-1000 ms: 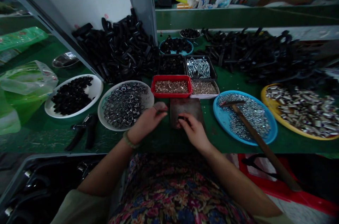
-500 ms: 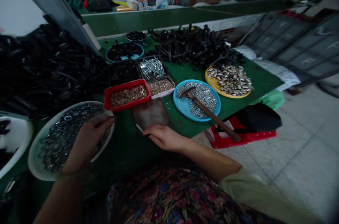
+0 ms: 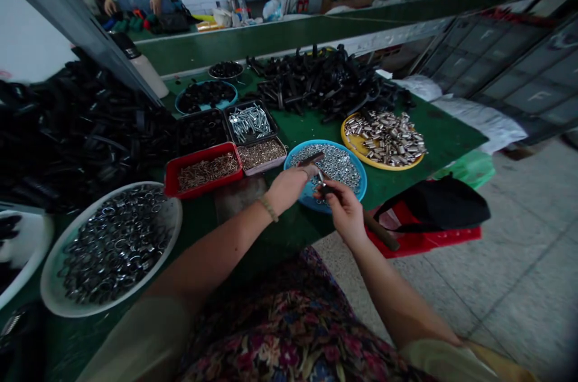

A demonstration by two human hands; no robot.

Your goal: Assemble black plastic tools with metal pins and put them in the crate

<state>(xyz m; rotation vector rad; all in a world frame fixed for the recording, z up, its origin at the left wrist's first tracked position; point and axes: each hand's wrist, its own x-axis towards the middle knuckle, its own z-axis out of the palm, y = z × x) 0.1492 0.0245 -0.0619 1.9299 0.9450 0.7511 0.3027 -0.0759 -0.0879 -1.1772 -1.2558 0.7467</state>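
My left hand (image 3: 289,184) reaches across to the blue plate (image 3: 356,186) of small silver nuts, its fingers closed at the near rim on something I cannot make out. My right hand (image 3: 342,204) is beside it, pinching a small dark metal part (image 3: 321,180) over the same plate. A hammer (image 3: 311,159) lies across the blue plate, its wooden handle passing under my right hand. A dark metal block (image 3: 235,195) sits on the green table just left of my hands.
A large white plate of metal rings (image 3: 112,243) is at left, with a red tray (image 3: 203,172) of pins and black trays of screws (image 3: 250,120) behind. A yellow plate (image 3: 383,138) holds metal sleeves. Piles of black parts (image 3: 316,78) lie beyond. A red crate (image 3: 424,231) stands on the floor; another person stands far back.
My left hand left the ring plate and crossed right to the blue plate. My right hand rose from the metal block to meet it. The view swung slightly.
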